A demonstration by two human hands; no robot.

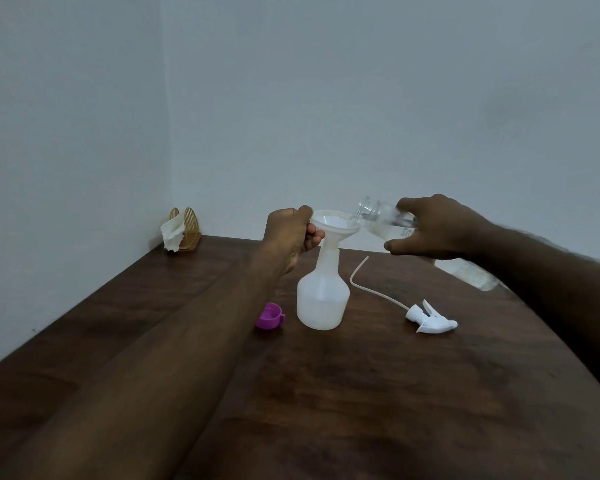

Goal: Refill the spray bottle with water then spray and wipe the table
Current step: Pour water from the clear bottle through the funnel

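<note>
A translucent white spray bottle (323, 299) stands upright mid-table with its top off. A white funnel (335, 226) sits in its neck. My left hand (290, 233) pinches the funnel's left rim. My right hand (437, 228) holds a clear water bottle (383, 220) tipped on its side, its open mouth over the funnel's right edge. The white spray head (432, 318) with its long dip tube lies on the wooden table (395, 393) to the right of the spray bottle. The spray bottle looks partly filled.
A purple cap (270, 317) lies just left of the spray bottle. A gold napkin holder (184, 232) with white tissue stands in the far left corner against the wall. A pale patch of floor (471, 273) shows past the table's right edge.
</note>
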